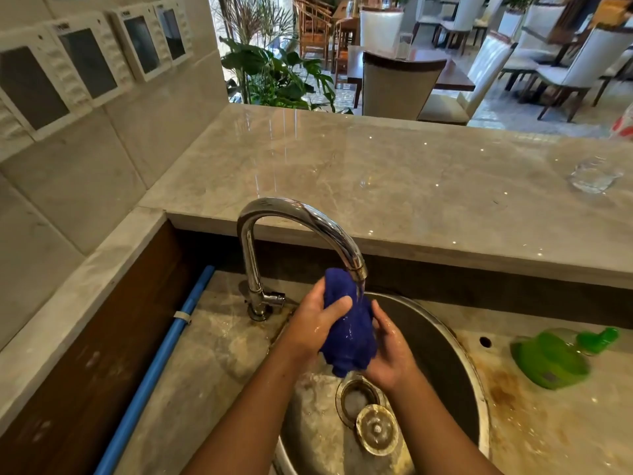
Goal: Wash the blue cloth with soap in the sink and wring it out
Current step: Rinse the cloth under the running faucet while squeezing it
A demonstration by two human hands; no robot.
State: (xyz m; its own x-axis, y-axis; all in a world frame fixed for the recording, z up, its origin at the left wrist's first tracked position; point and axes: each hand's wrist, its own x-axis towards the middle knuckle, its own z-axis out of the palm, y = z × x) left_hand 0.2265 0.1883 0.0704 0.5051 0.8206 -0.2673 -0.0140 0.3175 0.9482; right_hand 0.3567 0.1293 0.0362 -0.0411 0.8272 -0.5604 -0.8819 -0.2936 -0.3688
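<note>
Both hands, left hand (pixel 317 315) and right hand (pixel 390 351), grip the blue cloth (pixel 347 323) under the running faucet (pixel 301 228) above the sink (pixel 445 344).

The faucet (pixel 301 228) arches close above the sink (pixel 445 337); counter (pixel 376 173) behind.

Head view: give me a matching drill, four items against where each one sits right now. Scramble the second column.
Items
1. blue cloth
2. green bottle
3. drain cover
4. clear glass

Places
A. lying on its side, right of the sink
B. on the raised counter, far right
C. gripped by the left hand and right hand under the tap
D. inside the sink, beside the open drain

Pairs: 1-C, 2-A, 3-D, 4-B
</note>
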